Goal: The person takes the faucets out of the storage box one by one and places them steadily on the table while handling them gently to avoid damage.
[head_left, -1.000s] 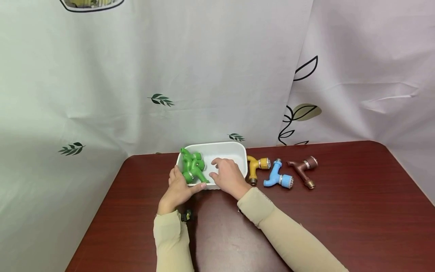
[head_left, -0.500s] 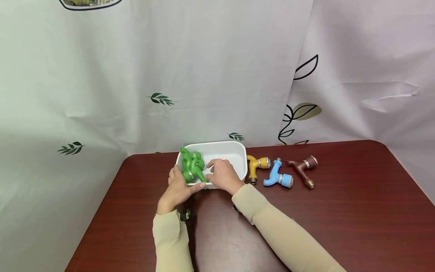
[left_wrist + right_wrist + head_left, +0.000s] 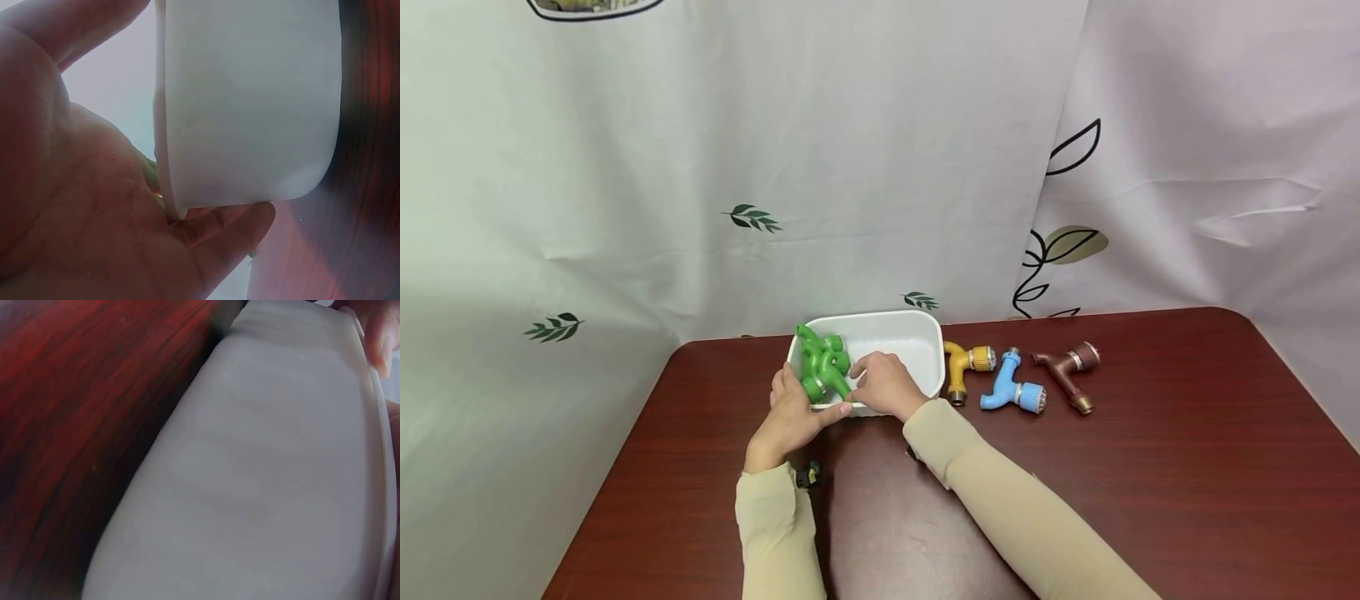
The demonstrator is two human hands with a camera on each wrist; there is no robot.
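Observation:
A white plastic tray point(image 3: 910, 337) stands near the table's back edge, with a cluster of green taps point(image 3: 827, 367) at its left end. My left hand point(image 3: 792, 417) grips the tray's near-left corner, thumb along the front rim and fingers against the left wall. In the left wrist view those fingers point(image 3: 234, 234) press the outer wall. My right hand point(image 3: 886, 385) reaches over the front rim, its thumb and bent index finger at the end of the nearest green tap. Whether they pinch it is hidden; the right wrist view mostly shows the tray's outer wall point(image 3: 250, 456).
Right of the tray lie a yellow tap point(image 3: 958, 371), a light blue tap point(image 3: 1009, 387) and a brown tap point(image 3: 1067, 371), in a row on the dark red wooden table point(image 3: 1150, 467). A white patterned cloth point(image 3: 850, 167) hangs behind the table.
My right hand has moved left inside the tray, reaching the nearest green tap. My left hand stays on the tray corner, and the taps have not visibly moved.

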